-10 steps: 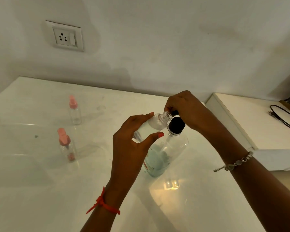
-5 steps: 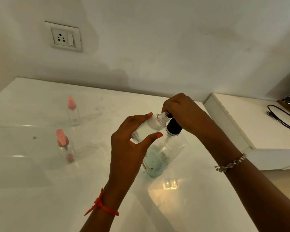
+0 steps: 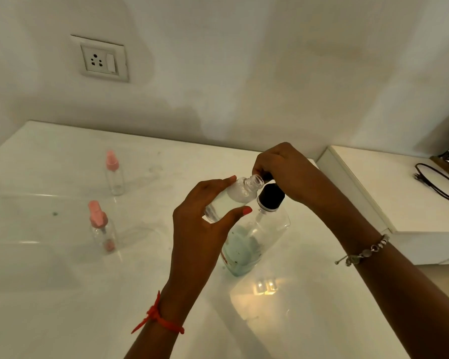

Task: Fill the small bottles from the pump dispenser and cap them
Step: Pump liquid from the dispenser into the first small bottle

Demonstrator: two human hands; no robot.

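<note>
A far capped bottle (image 3: 113,174) and a near capped bottle (image 3: 101,229) stand by the counter's (image 3: 62,294) left edge. Mid-counter, the left hand (image 3: 200,229) curls round an open bottle (image 3: 233,196), tilted with its mouth towards the dispenser's (image 3: 254,237) pump head. This looks like the filling step. The right hand (image 3: 288,172) curls over the pump head, hiding the spout, and the fill level is unclear. Next comes steady pumping with the mouth lined up under the spout.

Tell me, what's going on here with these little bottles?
A person is filling a small bottle by hand. The left hand holds it uncapped and tilted, its mouth up against the top of the pump dispenser, which stands on the white counter. The right hand grips the dispenser's pump head from above. Two pink-capped bottles stand off to the left, already closed.
</note>
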